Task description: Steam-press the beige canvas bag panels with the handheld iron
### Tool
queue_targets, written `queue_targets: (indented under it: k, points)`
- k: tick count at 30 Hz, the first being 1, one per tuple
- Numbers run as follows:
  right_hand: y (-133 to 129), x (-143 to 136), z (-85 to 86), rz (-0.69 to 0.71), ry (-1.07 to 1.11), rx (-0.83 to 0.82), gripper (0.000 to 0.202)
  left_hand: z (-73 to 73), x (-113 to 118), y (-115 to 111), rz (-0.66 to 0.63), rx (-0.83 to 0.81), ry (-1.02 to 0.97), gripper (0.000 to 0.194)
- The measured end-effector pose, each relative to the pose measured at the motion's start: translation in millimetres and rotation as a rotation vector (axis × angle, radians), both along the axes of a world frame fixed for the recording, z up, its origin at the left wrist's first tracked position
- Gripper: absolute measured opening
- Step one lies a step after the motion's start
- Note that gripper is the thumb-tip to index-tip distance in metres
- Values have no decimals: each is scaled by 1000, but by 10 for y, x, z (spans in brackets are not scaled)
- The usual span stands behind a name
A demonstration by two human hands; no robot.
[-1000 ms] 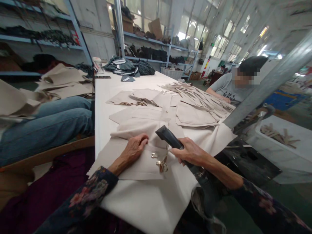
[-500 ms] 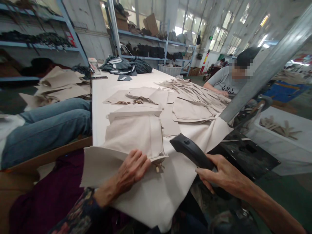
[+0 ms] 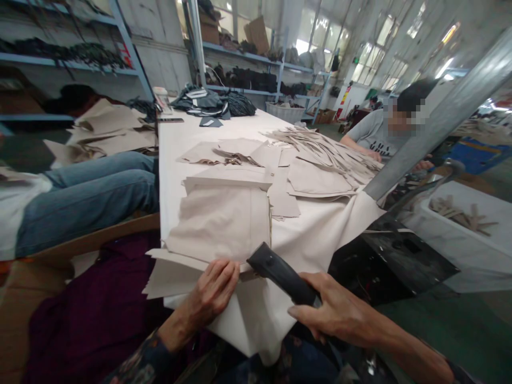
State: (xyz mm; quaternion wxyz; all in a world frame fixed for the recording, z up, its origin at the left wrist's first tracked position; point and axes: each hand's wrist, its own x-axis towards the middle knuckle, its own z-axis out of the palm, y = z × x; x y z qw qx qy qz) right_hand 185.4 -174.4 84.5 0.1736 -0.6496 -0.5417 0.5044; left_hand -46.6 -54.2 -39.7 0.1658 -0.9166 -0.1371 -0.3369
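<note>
My left hand [image 3: 217,288] is closed on the near edge of a beige fabric piece [image 3: 218,221] that lies on the white-covered table [image 3: 170,133]. In my right hand [image 3: 330,306] is a black stapler-like tool [image 3: 282,274], with the fingers wrapped round its body. The tool's tip touches or hovers over the fabric's near right corner, just right of my left hand; contact cannot be made out. A beige flap [image 3: 174,274] sticks out to the left under my left hand. More beige pieces [image 3: 240,173] lie behind the fabric.
Beige strips [image 3: 320,149] are heaped at the back right, near a seated person [image 3: 372,130]. A metal pole [image 3: 440,112] slants up at the right, beside a white bin [image 3: 468,240]. At the left are a person's jeans-clad legs [image 3: 96,186] and purple cloth [image 3: 92,309].
The black tool has moved left and down to the fabric's near right corner. The near edge of the fabric now lies lower, and the view has shifted slightly.
</note>
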Motion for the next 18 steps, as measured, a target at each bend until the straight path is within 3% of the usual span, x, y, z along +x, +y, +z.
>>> queue_targets:
  k: [4, 9, 14, 18]
  points:
    - [208, -85, 2, 18, 11, 80, 15, -69, 10, 5, 13, -2, -37, 27]
    - [278, 159, 171, -72, -21, 205, 20, -93, 18, 3, 15, -50, -42, 26]
    - [-47, 431, 166, -50, -25, 153, 21, -71, -1, -6, 15, -70, -36, 27]
    - [-317, 437, 68, -107, -13, 34, 10, -45, -7, -7, 12, -50, -9, 26]
